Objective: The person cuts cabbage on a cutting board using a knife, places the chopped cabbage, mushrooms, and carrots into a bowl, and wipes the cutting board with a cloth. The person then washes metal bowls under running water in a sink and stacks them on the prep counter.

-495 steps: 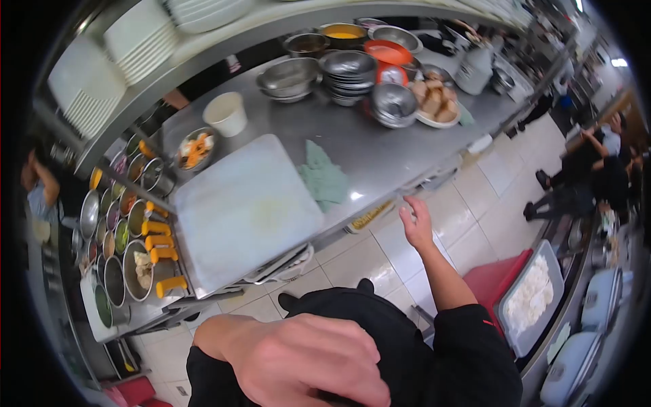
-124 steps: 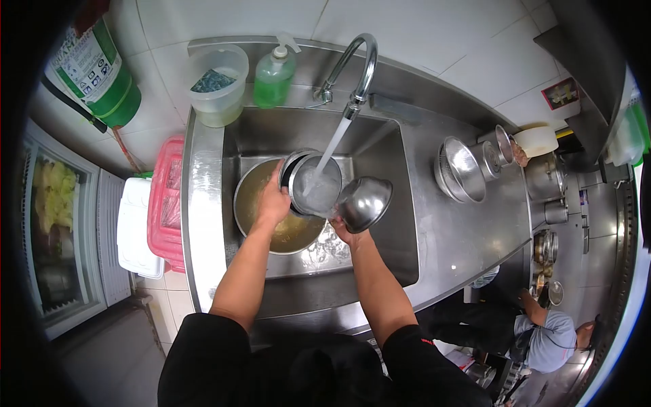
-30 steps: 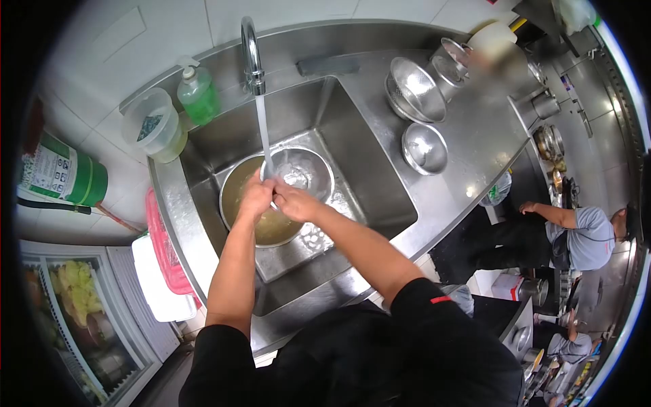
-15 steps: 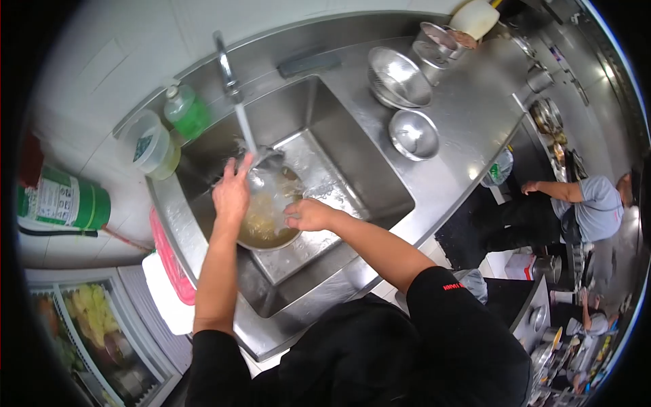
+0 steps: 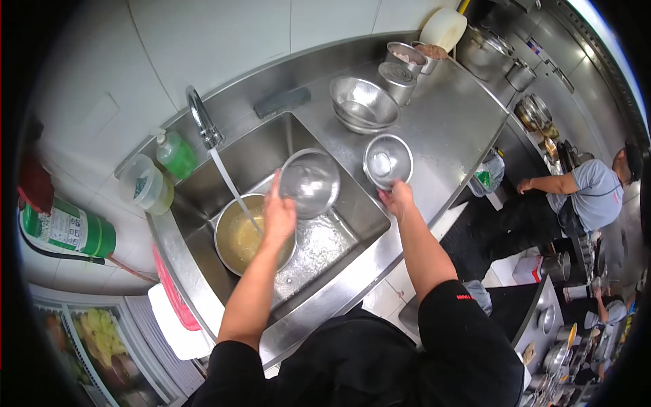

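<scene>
My left hand (image 5: 279, 216) grips the rim of a round, shiny bowl (image 5: 309, 183), tilted above the sink (image 5: 369, 214). My right hand (image 5: 399, 197) has its fingers closed at the near rim of a small metal bowl (image 5: 388, 161) at the counter's edge. Below my left forearm, a metal pot (image 5: 230, 234) with cloudy yellowish liquid stands in the sink. Water runs into it from the faucet (image 5: 203, 122). What lies in the liquid is too blurred to name.
Behind the small bowl stand a colander (image 5: 366, 102) and several metal containers on the counter (image 5: 447, 102). A green soap bottle (image 5: 176, 154) and a plastic tub (image 5: 146, 184) sit left of the sink. A co-worker (image 5: 590, 193) stands at the right.
Both hands have come up out of the pot. My left hand now holds a bowl over the sink, and my right hand has moved right to the small metal bowl. The view has shifted.
</scene>
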Available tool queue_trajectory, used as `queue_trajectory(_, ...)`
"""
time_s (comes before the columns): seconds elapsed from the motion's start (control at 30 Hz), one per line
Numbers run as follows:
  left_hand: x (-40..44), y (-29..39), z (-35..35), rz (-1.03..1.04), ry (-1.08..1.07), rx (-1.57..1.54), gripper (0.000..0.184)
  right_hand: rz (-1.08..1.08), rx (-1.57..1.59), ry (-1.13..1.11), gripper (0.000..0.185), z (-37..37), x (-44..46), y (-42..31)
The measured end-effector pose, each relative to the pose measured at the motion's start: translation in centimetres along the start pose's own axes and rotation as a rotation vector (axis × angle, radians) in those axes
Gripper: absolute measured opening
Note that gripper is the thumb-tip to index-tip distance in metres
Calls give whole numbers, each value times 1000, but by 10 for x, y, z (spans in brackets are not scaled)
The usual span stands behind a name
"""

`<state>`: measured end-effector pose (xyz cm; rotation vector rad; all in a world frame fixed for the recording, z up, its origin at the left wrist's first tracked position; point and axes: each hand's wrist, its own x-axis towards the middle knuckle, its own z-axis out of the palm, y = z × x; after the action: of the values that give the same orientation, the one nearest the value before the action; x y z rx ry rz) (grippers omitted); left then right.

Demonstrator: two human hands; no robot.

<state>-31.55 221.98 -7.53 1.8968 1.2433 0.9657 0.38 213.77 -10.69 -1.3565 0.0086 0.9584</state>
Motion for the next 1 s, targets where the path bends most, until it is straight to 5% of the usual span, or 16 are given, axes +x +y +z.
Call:
queue_trajectory(0.07,6,2,39,-48,-64,-71,69,41,22,-107,16,-21,-7,-5)
queue_trajectory(0.4,21,100,108,-486,-583,-634,54,-1,-393,-234,24,-55,-27,-62)
queue_trajectory(0.47,39,48,106,-441,-358,-658,57,23,-484,-166,29,-72,-16,-68)
queue_trajectory(0.57,77,-15,26,-617,250,-852,39,1,-560,-16,41,-95,-9,-77)
queue_trajectory(0.63,102,-61,-23,-608,504,-988,35,2,-524,-3,31,-110,-8,-77)
queue_trajectory(0.77,154,-140,-87,-544,578,-1182,20,-1,-539,43,14,-121,-8,-79)
queue_trajectory(0.83,170,-140,-97,-657,710,-1303,23,11,-470,38,12,-121,-15,-76)
queue_trajectory(1.0,207,-198,-98,-446,669,-1205,37,18,-505,94,17,-110,-27,-80)
